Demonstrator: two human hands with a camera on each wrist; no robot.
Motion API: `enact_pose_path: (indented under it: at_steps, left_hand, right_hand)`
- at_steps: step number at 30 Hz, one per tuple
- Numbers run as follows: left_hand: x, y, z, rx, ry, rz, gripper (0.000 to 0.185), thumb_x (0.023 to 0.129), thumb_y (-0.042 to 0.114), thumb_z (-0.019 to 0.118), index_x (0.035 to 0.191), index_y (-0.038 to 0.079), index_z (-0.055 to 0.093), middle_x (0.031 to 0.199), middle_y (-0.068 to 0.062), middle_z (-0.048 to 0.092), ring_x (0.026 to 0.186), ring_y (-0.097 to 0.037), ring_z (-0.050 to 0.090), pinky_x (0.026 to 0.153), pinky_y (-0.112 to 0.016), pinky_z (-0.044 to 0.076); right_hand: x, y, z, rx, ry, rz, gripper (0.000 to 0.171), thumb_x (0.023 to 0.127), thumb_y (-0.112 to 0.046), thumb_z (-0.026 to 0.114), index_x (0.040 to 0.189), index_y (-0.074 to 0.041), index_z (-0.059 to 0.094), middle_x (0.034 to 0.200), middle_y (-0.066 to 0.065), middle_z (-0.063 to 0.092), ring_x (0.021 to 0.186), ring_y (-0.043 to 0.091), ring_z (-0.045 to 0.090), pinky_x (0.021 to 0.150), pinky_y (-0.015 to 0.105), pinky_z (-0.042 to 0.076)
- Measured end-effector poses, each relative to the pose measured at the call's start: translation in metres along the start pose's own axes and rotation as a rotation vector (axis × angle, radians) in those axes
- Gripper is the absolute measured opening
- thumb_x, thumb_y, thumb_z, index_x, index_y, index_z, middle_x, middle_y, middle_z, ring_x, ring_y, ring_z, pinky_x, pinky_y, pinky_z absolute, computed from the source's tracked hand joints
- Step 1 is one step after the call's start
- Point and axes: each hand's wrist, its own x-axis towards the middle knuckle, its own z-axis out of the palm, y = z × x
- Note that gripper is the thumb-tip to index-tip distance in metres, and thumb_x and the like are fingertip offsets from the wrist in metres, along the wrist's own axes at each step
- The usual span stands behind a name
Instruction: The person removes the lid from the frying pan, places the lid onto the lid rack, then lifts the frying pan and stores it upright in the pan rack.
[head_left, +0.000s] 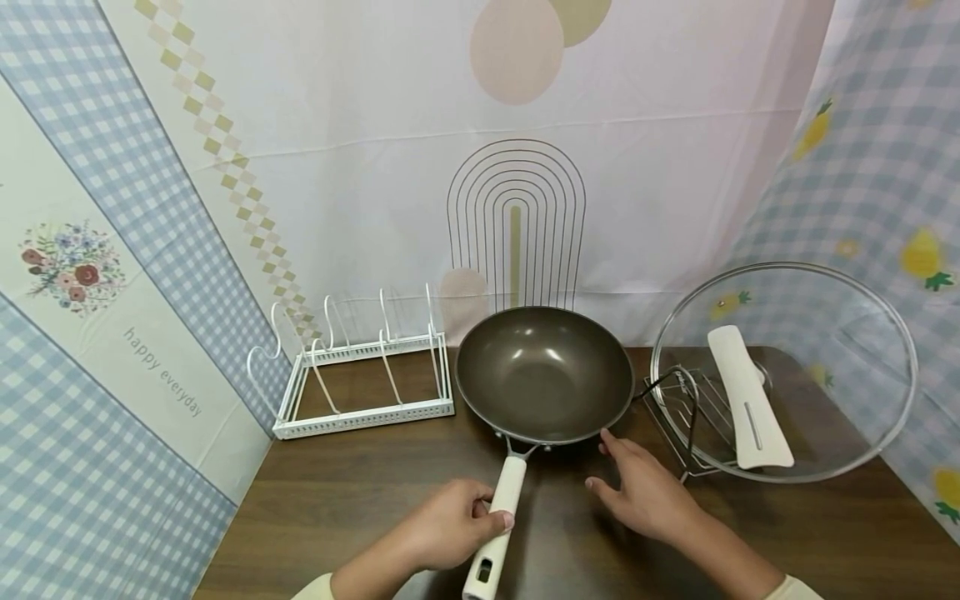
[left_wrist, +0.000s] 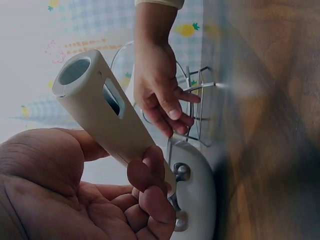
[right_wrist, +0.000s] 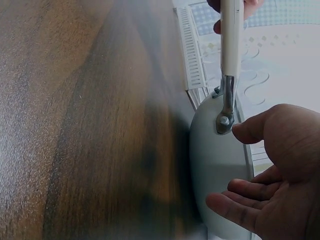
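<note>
1. Head view: the left hand (head_left: 450, 525) is gripping the handle (head_left: 501, 515) of the wok (head_left: 545, 372), sitting mid-table (head_left: 337, 508); the right hand (head_left: 647, 492), fingers relaxed, is hovering beside its rim, holding nothing.
2. Left wrist view: fingers (left_wrist: 150, 175) are curling round the handle (left_wrist: 107, 120); the wok is mostly cut off.
3. Right wrist view: the table is blurring; the handle end is cut off.

A dark brown wooden bench (head_left: 360, 508) carries everything. A white rack (head_left: 365, 375) sits on the left. A dark pan (head_left: 545, 375) sits in the middle. A wire stand (head_left: 686, 417) sits on the right, holding a glass lid (head_left: 825, 367).

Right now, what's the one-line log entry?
left hand grips wok handle | right hand open beside wok rim | glass lid on wire rack
</note>
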Motion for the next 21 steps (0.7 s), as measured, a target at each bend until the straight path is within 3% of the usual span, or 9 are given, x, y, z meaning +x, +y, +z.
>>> enact_pose_path:
  at_steps: [7, 14, 21]
  left_hand:
    - [0.003, 0.001, 0.01, -0.044, 0.006, -0.001, 0.019, 0.095, 0.027, 0.073, 0.083, 0.015, 0.065, 0.052, 0.01, 0.046, 0.043, -0.003, 0.035, 0.043, -0.021, 0.027]
    - [0.005, 0.003, 0.018, -0.09, 0.014, -0.014, 0.02, 0.094, 0.029, 0.074, 0.083, 0.016, 0.065, 0.053, 0.009, 0.046, 0.044, -0.003, 0.035, 0.043, -0.021, 0.026]
    - [0.007, 0.005, 0.025, -0.075, 0.031, -0.013, 0.025, 0.094, 0.033, 0.075, 0.08, 0.017, 0.062, 0.053, 0.01, 0.044, 0.044, -0.003, 0.034, 0.043, -0.022, 0.027]
  right_hand:
    - [0.001, 0.001, 0.002, -0.01, 0.031, -0.003, 0.077, 0.091, -0.03, 0.077, 0.145, 0.014, 0.044, 0.127, 0.017, 0.066, 0.122, 0.04, 0.059, 0.1, 0.054, 0.048]
    - [0.002, 0.003, 0.0, 0.002, -0.003, 0.014, 0.078, 0.093, -0.032, 0.075, 0.146, 0.014, 0.043, 0.129, 0.018, 0.065, 0.123, 0.041, 0.058, 0.099, 0.056, 0.047]
    - [0.004, 0.003, 0.001, 0.007, 0.011, 0.008, 0.077, 0.092, -0.032, 0.076, 0.145, 0.015, 0.044, 0.128, 0.018, 0.065, 0.123, 0.041, 0.058, 0.099, 0.056, 0.047]
